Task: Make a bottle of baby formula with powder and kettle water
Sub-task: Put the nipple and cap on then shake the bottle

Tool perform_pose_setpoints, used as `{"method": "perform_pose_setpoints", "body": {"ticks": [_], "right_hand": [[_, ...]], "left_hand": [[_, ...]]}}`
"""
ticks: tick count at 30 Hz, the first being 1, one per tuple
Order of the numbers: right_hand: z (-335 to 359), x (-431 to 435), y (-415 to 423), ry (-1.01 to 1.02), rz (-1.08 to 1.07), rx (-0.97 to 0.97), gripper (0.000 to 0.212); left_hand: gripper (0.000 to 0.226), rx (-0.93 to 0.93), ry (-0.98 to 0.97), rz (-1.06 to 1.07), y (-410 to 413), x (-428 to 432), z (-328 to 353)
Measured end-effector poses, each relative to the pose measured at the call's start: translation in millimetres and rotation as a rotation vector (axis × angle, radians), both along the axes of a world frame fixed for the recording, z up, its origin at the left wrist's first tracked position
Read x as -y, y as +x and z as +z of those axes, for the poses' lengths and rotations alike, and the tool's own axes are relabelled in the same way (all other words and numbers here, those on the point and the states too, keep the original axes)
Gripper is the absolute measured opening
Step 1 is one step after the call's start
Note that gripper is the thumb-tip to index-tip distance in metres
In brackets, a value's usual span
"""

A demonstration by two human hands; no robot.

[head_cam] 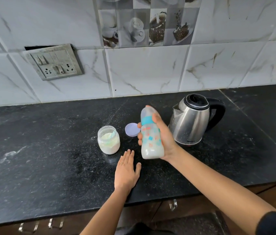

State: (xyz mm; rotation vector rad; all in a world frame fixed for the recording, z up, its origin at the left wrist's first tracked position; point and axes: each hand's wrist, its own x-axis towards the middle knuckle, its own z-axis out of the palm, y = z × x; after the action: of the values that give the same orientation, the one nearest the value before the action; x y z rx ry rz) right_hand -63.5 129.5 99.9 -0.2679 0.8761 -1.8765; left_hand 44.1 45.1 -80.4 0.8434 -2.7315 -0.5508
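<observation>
Black speckled stone makes up the counter (49, 158), which fills the middle band of the frame below a pale tiled wall. From the head view, the one view given, the task looks nearly done. The right hand (163, 134) is wrapped around the bottle (151, 134) just right of frame centre, fingers curled round its left side and thumb up near the blue collar. The bottle is held clear of the counter, roughly upright and leaning a little left. Its teat and clear cap appear to be on, though they are somewhat blurred. Inside is a milky white liquid filling the lower part, so powder and water seem already combined and the bottle closed. My judgement is that this is the mixing stage, a shake or swirl, with only checking the mix and tidying left.

The left hand (127, 168) lies flat and open on the counter at lower centre, palm down, holding nothing, a ring on one finger.

The jar (108, 141), left of the bottle, stands open and holds pale powder, with a light blue scoop (111, 134) resting in it. Its lid (131, 129), pale lilac, lies on the counter between jar and bottle, partly behind the right hand's fingers, so the jar remains to be closed.

The kettle (190, 119), steel with a black handle, stands right of the bottle with its lid shut. Whether any water remains in it cannot be told.
</observation>
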Motion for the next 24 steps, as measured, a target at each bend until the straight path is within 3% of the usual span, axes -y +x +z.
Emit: {"method": "perform_pose_setpoints", "body": {"ticks": [3, 8, 12, 14, 17, 19, 22, 24], "right_hand": [[2.7, 12.8, -20.5, -0.019, -0.180, 0.143, 0.054], [-2.9, 0.0, 2.9, 0.009, 0.045, -0.002, 0.032], [-0.2, 10.5, -14.5, -0.002, -0.112, 0.108, 0.050], [0.7, 10.4, -19.5, -0.003, -0.124, 0.146, 0.044], [0.0, 3.1, -0.9, 0.017, 0.039, 0.032, 0.040], [-1.0, 2.5, 2.9, 0.000, 0.036, -0.013, 0.045], [-0.8, 12.9, -15.8, -0.031, -0.114, 0.143, 0.048], [-0.6, 9.8, -14.1, -0.016, -0.097, 0.170, 0.040]], "left_hand": [[0.061, -0.008, 0.002, 0.002, -0.9, 1.0, -1.7], [0.062, -0.005, 0.007, 0.002, -0.3, 1.1, -3.2], [0.061, -0.007, 0.011, -0.001, -0.7, 1.5, -2.1], [0.061, -0.010, 0.006, 0.004, -0.7, 0.9, -2.3], [0.062, 0.001, 0.000, 0.002, -0.4, 1.0, -2.6], [0.062, -0.008, 0.000, 0.003, -0.7, 1.2, -2.8], [0.061, -0.012, 0.002, -0.001, -0.8, 1.4, -2.1], [0.061, -0.004, -0.002, -0.002, 0.1, 0.8, -2.2]]}}
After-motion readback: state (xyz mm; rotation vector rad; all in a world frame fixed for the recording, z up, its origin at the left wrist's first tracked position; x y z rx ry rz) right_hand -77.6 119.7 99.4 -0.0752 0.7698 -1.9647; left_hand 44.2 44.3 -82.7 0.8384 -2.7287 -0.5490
